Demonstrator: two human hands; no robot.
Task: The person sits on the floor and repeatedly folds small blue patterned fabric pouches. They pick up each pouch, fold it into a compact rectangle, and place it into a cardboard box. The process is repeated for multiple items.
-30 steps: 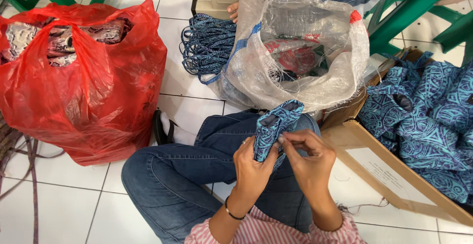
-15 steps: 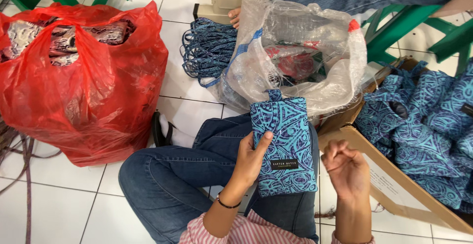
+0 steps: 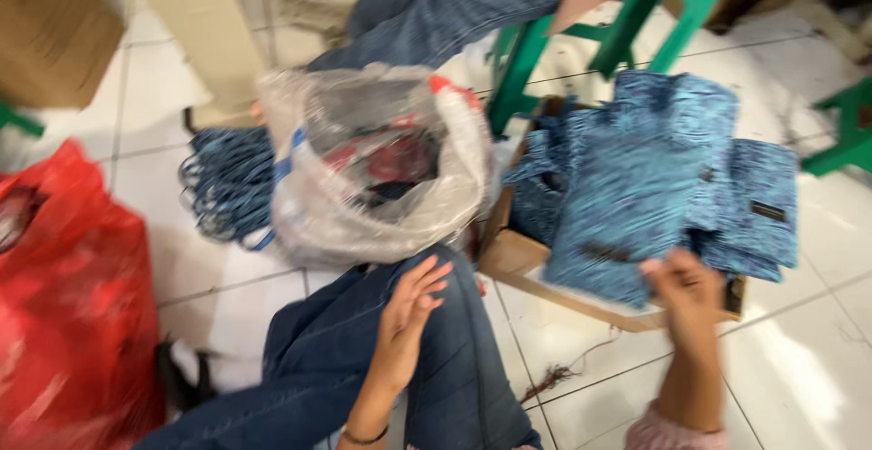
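Fingers of the right hand (image 3: 686,291) now pinch the near edge of a blue patterned pouch (image 3: 636,205), moved from the lap onto the stack in the cardboard box (image 3: 518,255) at right. Left hand (image 3: 409,309) hovers empty, fingers spread, over the knee, beside the clear plastic bag (image 3: 372,168).

Small sewing workshop, tiled floor (image 3: 817,350), stacked blue pouches (image 3: 654,178), bagged scraps (image 3: 372,168)
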